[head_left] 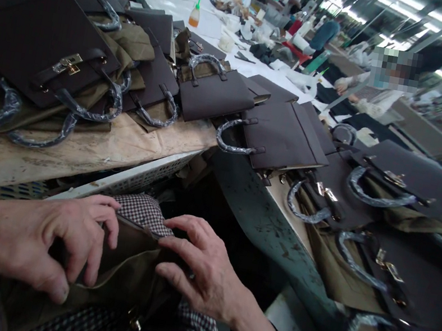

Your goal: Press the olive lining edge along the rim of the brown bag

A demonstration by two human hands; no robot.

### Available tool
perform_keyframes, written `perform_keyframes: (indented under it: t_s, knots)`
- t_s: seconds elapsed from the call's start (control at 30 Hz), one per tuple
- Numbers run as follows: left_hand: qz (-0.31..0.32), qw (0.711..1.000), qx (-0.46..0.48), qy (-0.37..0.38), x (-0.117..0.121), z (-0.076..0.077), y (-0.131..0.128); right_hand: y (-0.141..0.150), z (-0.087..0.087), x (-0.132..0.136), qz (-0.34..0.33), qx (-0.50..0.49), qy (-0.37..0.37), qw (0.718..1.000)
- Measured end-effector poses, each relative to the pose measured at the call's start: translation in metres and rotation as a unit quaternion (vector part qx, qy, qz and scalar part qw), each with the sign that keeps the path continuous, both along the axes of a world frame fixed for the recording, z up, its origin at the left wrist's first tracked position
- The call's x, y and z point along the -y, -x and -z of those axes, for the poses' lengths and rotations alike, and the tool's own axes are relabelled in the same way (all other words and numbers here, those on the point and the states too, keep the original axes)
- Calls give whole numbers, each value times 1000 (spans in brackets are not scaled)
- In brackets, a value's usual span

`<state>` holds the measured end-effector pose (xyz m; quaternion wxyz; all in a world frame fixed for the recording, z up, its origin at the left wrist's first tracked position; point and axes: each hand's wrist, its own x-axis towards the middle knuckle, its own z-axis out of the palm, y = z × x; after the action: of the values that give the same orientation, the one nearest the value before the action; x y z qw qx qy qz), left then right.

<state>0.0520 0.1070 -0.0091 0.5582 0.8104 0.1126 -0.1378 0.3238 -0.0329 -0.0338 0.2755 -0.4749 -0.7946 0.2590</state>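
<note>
An unfinished dark brown handbag [136, 230] with an olive cloth lining [122, 274] lies on my lap, its mouth gaping. A small gold metal fitting [134, 318] shows low on it. Over the left part of the mouth, my left hand [49, 238] has its fingers bent and apart, the thumb near the lining. My right hand [203, 268] holds the bag's right edge between fingers and thumb; the exact contact is partly hidden. Black-and-white checked cloth [145, 209] shows behind and below the bag.
Similar brown handbags [216, 96] with plastic-wrapped handles are piled on the wooden table [122, 142] and to the right. A white plastic crate [151, 170] stands just beyond my hands. Farther back are a glue bottle [195, 14] and a co-worker [370, 95].
</note>
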Motion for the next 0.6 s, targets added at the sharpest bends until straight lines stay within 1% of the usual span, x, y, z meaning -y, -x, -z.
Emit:
perform_keyframes:
  t_s: [0.07,0.17,0.23,0.33,0.43,0.6]
  knots:
    - [-3,1000,-6,-1,0,-1,0,1,8,1,-2,9,-10,1000]
    - [17,1000,-14,-10,1,-4,-1,1,14,3,-5,-1,-5,1000]
    - [16,1000,-12,-8,2,-5,-3,0,13,3,-2,-18,9,1000]
    - [-6,1000,3,7,3,-3,-4,2,5,0,11,-42,43,998]
    - [-11,1000,14,13,3,0,-5,6,1,-6,13,-38,43,998]
    - [-18,1000,3,2,3,2,-3,12,8,-11,-13,21,18,1000]
